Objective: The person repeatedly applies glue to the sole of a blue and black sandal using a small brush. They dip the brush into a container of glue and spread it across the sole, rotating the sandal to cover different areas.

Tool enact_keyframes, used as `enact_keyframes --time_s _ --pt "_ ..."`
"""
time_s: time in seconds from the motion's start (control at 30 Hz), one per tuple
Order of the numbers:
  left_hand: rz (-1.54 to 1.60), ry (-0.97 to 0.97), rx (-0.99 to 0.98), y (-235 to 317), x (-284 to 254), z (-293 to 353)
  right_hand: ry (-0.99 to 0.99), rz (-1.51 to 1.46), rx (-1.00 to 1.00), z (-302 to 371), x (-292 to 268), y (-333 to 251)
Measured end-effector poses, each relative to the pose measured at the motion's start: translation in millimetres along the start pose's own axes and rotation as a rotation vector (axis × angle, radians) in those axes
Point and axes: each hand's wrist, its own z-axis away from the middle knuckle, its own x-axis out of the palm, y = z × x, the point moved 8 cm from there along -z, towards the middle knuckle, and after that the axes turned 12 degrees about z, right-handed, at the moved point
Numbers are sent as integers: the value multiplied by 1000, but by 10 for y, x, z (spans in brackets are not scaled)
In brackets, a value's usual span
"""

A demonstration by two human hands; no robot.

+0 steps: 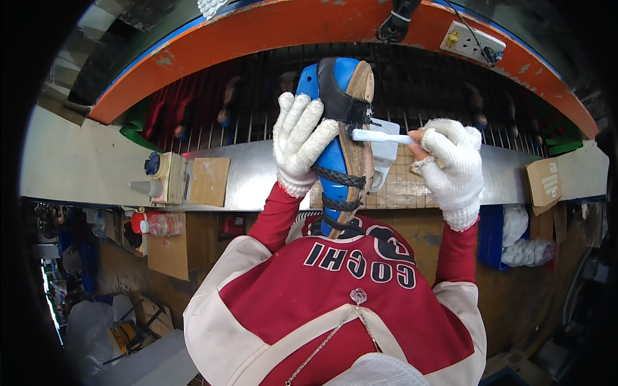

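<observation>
A blue shoe last [333,154] with a brown sandal sole [357,151] and black straps, some of them braided [339,177], stands tilted in front of my chest. My left hand [301,143], in a white knit glove, grips the last from its left side with the fingers spread along it. In my right hand [450,164], gloved with thumb and fingertip bare, is a thin white brush [386,136]. Its head lies at the sole's edge near the wide black strap; whether its bristles touch is hard to tell. Partly behind them sits a white plastic container [384,154].
A metal counter [251,174] with a gridded board [402,177] runs across. Beyond it, a rack [251,125] holds several shoes under an orange beam [277,29] with a power socket [473,42]. Left stand a yellowish dispenser [168,177] and a tan square [209,181]; right, a cardboard box [544,183].
</observation>
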Motion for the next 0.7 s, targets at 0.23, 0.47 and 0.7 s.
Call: enact_keyframes --time_s 0.23,0.47,0.7 --pt "-8 1 -16 -10 -65 23 -189 -168 18 14 171 65" --pt "-65 69 -52 -51 -151 81 -234 -308 122 227 325 3" --pt "-68 159 -101 3 -123 142 -176 -670 343 476 561 85"
